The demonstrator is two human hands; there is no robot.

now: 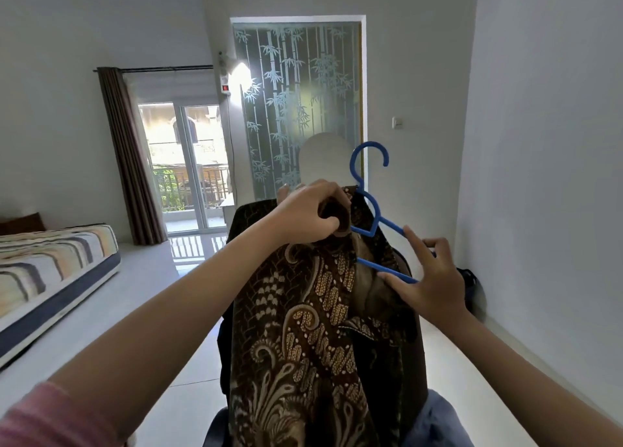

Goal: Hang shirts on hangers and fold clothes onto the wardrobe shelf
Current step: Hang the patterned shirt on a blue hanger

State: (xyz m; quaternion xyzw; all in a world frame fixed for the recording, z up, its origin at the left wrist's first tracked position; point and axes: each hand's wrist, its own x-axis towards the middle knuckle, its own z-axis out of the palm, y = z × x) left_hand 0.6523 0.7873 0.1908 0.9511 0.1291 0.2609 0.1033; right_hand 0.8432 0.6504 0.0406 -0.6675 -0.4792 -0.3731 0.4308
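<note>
So the left hand (308, 215) is bunched tight on the brown batik shirt (313, 338) collar, while the right hand (429, 283) pinches the blue hanger (374, 210), which is partly tucked inside that shirt.

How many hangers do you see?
1. The blue hanger is held up mid-room, half inside the brown batik shirt, with the right hand pinching its end. More may be out of view.

No readable text, label, brand, number or sign shows on anything in view.
</note>
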